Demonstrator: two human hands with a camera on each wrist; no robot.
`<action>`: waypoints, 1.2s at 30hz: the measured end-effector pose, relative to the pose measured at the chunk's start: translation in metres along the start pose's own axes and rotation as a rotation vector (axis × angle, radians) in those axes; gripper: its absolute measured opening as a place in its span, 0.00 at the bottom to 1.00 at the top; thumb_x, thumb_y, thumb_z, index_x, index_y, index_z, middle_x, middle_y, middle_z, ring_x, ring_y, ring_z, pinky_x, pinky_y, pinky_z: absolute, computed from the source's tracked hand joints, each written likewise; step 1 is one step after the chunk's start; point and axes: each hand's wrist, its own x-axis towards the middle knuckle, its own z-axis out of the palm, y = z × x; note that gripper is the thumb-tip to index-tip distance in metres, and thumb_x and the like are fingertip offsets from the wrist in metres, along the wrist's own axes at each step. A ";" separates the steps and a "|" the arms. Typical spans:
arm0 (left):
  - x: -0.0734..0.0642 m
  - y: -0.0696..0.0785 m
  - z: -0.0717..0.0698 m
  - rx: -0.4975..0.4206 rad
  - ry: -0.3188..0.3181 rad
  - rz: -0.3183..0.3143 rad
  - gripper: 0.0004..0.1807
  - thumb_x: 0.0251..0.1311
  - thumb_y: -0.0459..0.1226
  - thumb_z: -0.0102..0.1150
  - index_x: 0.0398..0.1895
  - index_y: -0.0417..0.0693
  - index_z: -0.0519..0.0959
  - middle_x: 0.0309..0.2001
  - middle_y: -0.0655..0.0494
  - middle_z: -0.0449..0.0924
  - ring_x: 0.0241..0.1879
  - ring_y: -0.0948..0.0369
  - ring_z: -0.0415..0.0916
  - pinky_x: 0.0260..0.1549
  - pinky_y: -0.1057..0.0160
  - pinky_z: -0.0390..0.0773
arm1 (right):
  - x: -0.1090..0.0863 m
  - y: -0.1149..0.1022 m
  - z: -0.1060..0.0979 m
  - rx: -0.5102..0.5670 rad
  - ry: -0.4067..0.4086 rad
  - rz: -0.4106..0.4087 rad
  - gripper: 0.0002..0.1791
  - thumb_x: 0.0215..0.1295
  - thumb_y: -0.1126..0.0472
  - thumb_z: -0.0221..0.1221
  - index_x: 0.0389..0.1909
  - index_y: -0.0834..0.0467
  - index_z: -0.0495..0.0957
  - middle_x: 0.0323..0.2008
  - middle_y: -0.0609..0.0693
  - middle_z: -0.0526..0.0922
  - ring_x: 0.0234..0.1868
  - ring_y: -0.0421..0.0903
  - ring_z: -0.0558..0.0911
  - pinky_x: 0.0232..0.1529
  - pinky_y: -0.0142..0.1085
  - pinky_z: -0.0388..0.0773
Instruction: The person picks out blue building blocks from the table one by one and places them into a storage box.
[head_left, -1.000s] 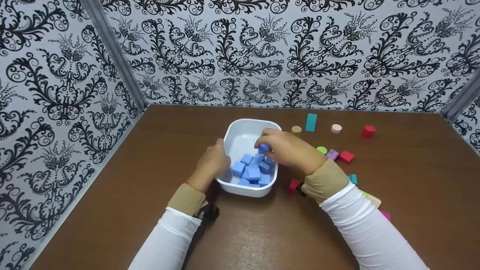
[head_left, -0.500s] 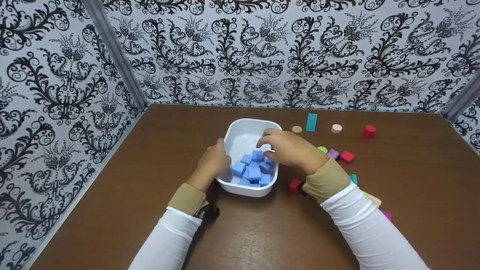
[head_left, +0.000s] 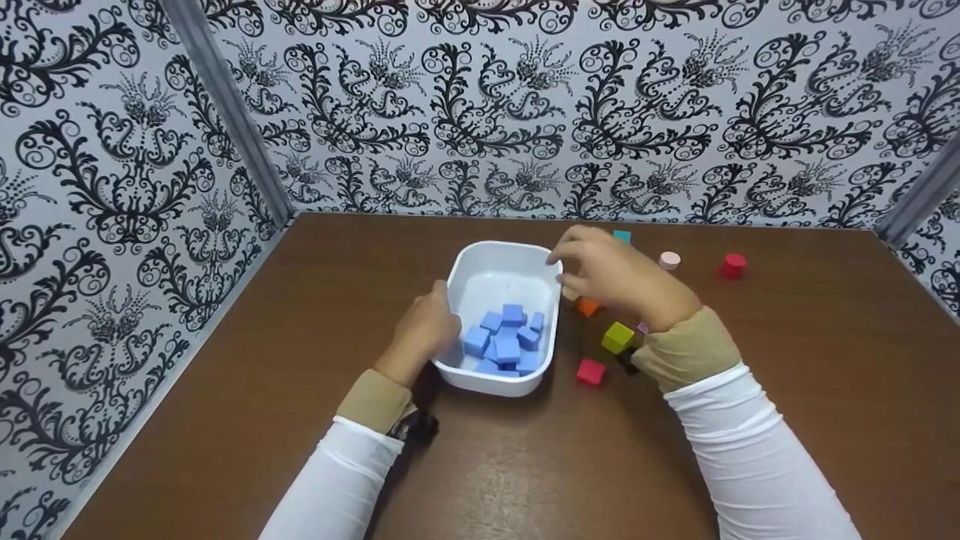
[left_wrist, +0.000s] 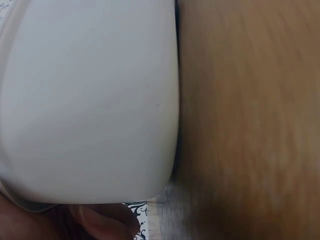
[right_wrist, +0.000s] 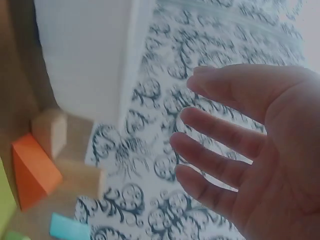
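Note:
A white plastic container [head_left: 501, 277] stands on the table with several light-blue blocks [head_left: 507, 346] heaped in its near half. My left hand [head_left: 426, 324] grips the container's left rim. In the left wrist view its fingers [left_wrist: 102, 220] show by the white wall. Over the container's right rim hovers my right hand [head_left: 611, 271], its fingers spread and holding nothing. The right wrist view shows these fingers [right_wrist: 215, 160] apart from the container's wall [right_wrist: 90, 55]. Beside the container lie an orange triangular block [right_wrist: 35, 172] and a pale wooden block [right_wrist: 51, 131].
Right of the container lie a yellow-green cube [head_left: 618, 337] and a red block [head_left: 590, 372]. Farther back are a pink disc [head_left: 670, 260], a red cylinder [head_left: 733, 266] and a teal block [head_left: 622, 236]. A patterned wall [head_left: 495, 112] closes the table's back.
My right hand has let go of a blue block inside the container, then risen and moved right and away, past the right rim. The left hand stays in place.

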 end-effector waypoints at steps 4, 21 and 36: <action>0.001 0.001 0.003 -0.003 -0.004 0.003 0.32 0.70 0.33 0.53 0.77 0.39 0.64 0.62 0.34 0.80 0.59 0.42 0.82 0.57 0.40 0.80 | -0.011 0.013 -0.011 0.017 0.031 0.072 0.20 0.71 0.61 0.66 0.63 0.59 0.84 0.61 0.57 0.78 0.56 0.56 0.79 0.59 0.54 0.79; 0.015 -0.004 0.007 -0.050 -0.014 -0.006 0.36 0.69 0.30 0.52 0.80 0.37 0.60 0.67 0.33 0.77 0.62 0.42 0.79 0.63 0.41 0.76 | -0.073 0.078 -0.032 -0.035 0.041 0.292 0.43 0.80 0.40 0.56 0.86 0.54 0.54 0.84 0.66 0.46 0.82 0.72 0.47 0.73 0.75 0.49; 0.018 -0.007 0.006 -0.069 0.029 0.007 0.36 0.67 0.29 0.48 0.79 0.31 0.58 0.65 0.28 0.77 0.63 0.39 0.79 0.63 0.40 0.76 | -0.096 0.111 -0.025 -0.097 0.011 0.398 0.49 0.79 0.29 0.44 0.88 0.53 0.45 0.85 0.68 0.37 0.82 0.76 0.37 0.71 0.78 0.32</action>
